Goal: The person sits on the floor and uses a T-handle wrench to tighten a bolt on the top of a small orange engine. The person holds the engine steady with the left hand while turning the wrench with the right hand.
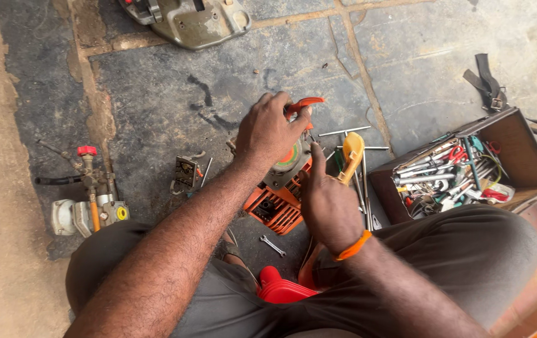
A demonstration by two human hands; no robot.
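A small orange engine block (278, 206) with a grey metal top stands on the stone floor between my knees. My left hand (268, 128) is shut over its top, fingers by an orange lever (306, 103). On the engine's right side my right hand (328, 203), with an orange wristband, rests with the thumb raised; I cannot see whether it holds anything. A yellow-handled tool (353, 153) lies just beyond it.
An open brown toolbox (519, 150) full of wrenches, pliers and screwdrivers sits at right. Loose rods and a small spanner (273, 245) lie near the engine. A pump unit with a red knob (87, 203) is at left, a grey metal casing (196, 22) at top, a red stool (281, 288) beneath me.
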